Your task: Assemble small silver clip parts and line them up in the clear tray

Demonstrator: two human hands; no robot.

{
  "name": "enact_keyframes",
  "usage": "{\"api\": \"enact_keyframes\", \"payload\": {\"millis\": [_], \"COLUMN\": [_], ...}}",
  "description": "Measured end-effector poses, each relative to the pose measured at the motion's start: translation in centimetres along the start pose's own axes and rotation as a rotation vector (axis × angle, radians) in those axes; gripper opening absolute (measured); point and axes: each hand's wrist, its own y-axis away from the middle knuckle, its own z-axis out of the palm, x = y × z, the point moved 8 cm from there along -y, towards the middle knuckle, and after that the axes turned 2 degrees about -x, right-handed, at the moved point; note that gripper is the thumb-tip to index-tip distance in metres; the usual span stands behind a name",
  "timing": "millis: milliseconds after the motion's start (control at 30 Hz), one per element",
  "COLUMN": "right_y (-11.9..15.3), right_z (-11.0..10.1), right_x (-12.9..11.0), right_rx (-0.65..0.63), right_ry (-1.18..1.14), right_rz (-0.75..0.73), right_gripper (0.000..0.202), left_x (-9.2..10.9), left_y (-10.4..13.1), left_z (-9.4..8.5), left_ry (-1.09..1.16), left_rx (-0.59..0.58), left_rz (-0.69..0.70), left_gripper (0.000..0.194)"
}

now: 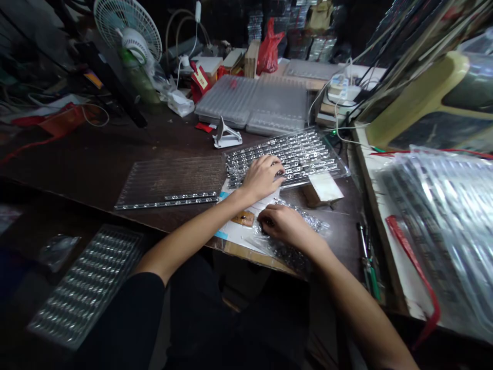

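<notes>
My left hand (264, 177) rests over a clear ribbed tray (339, 165) filled with rows of shiny metal pieces (308, 149). Its fingers are bent and a little apart at the pieces; the thumb side is hidden. Nearer to me, my right hand (285, 223) is closed, fingertips curled together beside a heap of small metal parts (314, 221). What those fingers hold is hidden. Just left of them a small orange-brown block (244, 218) lies on a white sheet (233, 232). A second clear tray (169, 177), with two metal strips (192, 196) along its near edge, lies to the left.
Clear trays (277, 103) lie at the back, with a white stand (227, 136) before them. A white-topped block (325, 187) touches the filled tray's near side. A green-handled screwdriver (373, 280) and stacked trays (442, 226) are right; another filled tray (87, 282) sits low left.
</notes>
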Motion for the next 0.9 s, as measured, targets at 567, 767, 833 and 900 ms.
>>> {"api": "enact_keyframes", "payload": {"millis": [567, 767, 833, 900], "right_y": [-0.2, -0.2, -0.2, -0.3], "right_z": [-1.1, -1.7, -1.9, -1.8], "right_x": [-0.6, 0.6, 0.9, 1.1], "right_rx": [0.153, 0.216, 0.252, 0.28], "right_ry": [-0.287, -0.295, -0.293, -0.288], "right_rz": [-0.172, -0.132, -0.12, -0.113], "right_gripper": [0.02, 0.026, 0.026, 0.026], "left_x": [0.4, 0.4, 0.2, -0.5], "left_y": [-1.0, 0.9, 3.2, 6.1], "left_z": [0.6, -2.7, -4.5, -5.8], "left_ry": [-0.058, 0.179, 0.328, 0.412], "left_rx": [-0.048, -0.005, 0.021, 0.061], "left_rz": [-0.005, -0.014, -0.027, -0.079], "left_gripper": [0.01, 0.003, 0.004, 0.012]}}
